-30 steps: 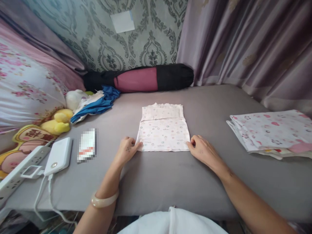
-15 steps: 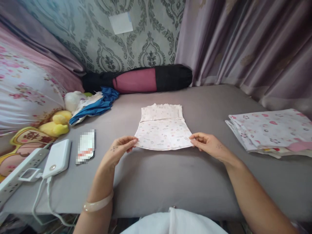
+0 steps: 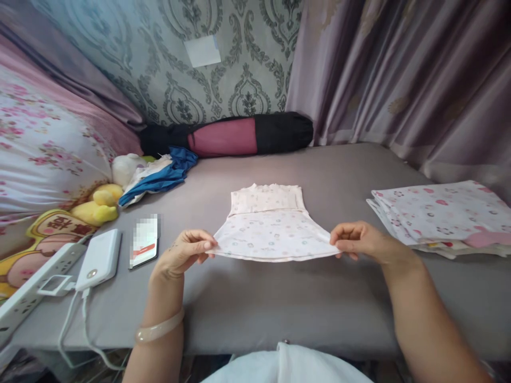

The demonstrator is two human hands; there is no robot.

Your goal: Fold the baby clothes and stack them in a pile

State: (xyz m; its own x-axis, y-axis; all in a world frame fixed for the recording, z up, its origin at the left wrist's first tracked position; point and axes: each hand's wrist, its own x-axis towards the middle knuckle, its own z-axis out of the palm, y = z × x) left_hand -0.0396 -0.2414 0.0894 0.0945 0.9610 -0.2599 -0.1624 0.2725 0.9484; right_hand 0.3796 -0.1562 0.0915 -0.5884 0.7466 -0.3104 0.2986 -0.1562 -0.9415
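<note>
**Folded garment (image 3: 271,234) pinched at both near corners and drawn taut**

The near left corner of the garment, pale and printed with tiny motifs, is pinched between the thumb and fingers of the left hand (image 3: 192,247). The near right corner is gripped in the same way by the right hand (image 3: 355,242). The near edge is pulled wide between them and appears to be raised off the grey-covered tabletop (image 3: 291,314), onto which a soft shadow is cast. The narrower far part, where a folded band is seen, is laid flat at the middle of the surface. A pale bangle (image 3: 159,331) is worn on the left forearm.

To the right, a stack of folded printed cloth (image 3: 443,210) is set near the right hand. To the left of the left hand, a smartphone (image 3: 147,252) is seen, its screen partly blurred; beyond it are placed a white power bank (image 3: 99,258), with cables plugged in, and a power strip (image 3: 38,282). Farther back, a blue-and-white cloth (image 3: 167,178) is heaped beside a yellow plush toy (image 3: 96,210), and a long black-and-maroon bag (image 3: 223,137) is laid along the patterned wall.
</note>
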